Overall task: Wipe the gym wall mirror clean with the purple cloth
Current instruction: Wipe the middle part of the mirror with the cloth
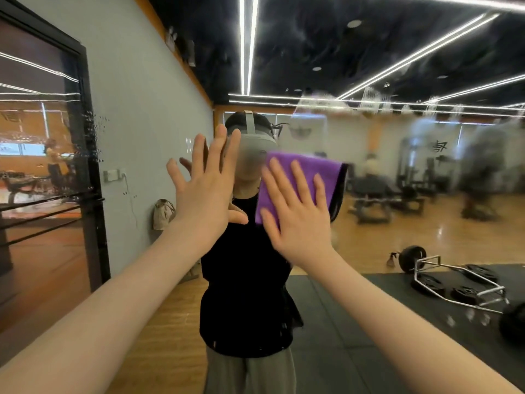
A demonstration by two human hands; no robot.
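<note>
The wall mirror [369, 223] fills most of the view and reflects me and the gym. Wet, smeared streaks cover its upper right part. My right hand [295, 211] lies flat with fingers spread on the folded purple cloth [306, 172], pressing it against the glass at head height. My left hand [204, 189] is flat on the mirror just left of the cloth, fingers apart, holding nothing. Both arms reach straight forward.
A black-framed glass door [56, 166] stands at the left beside a grey wall [136, 123]. Reflected in the mirror are a trap bar with weight plates [454, 282] on black mats, benches [377, 200] and a wooden floor.
</note>
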